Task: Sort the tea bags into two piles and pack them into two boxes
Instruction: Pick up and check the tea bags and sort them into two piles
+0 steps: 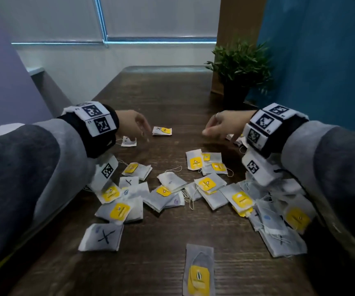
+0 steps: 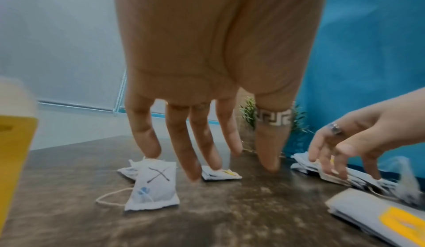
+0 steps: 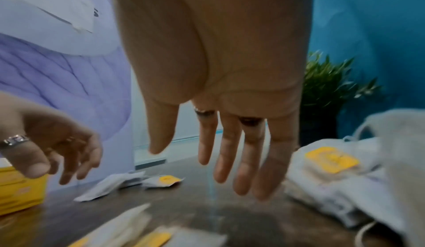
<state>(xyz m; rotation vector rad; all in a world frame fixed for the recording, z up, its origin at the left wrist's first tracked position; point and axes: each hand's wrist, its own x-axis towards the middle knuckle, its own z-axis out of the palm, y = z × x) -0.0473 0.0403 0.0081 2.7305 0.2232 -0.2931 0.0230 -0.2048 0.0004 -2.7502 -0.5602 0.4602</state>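
Both hands hover empty over a dark wooden table [image 1: 172, 99] strewn with tea bags.

The left hand [image 1: 132, 122] hangs above the table's far left part, fingers [image 2: 190, 152] straight and spread, pointing down, holding nothing; just below them lies an X-marked tea bag [image 2: 152, 182] with its string loose, and a yellow-tagged tea bag [image 1: 162, 131] lies just beside it toward the table's middle. The right hand [image 1: 223, 124] hangs over the table's far right part, its fingers [image 3: 248, 156] likewise straight and empty, above a small stack of bags [image 2: 340, 174]. The main scatter of tea bags [image 1: 193, 189] covers the table's near half, some showing yellow tags, some pen crosses. A yellow box [image 3: 20, 189] stands at the table's left edge; a potted plant [image 1: 239, 67] stands at its far right corner.
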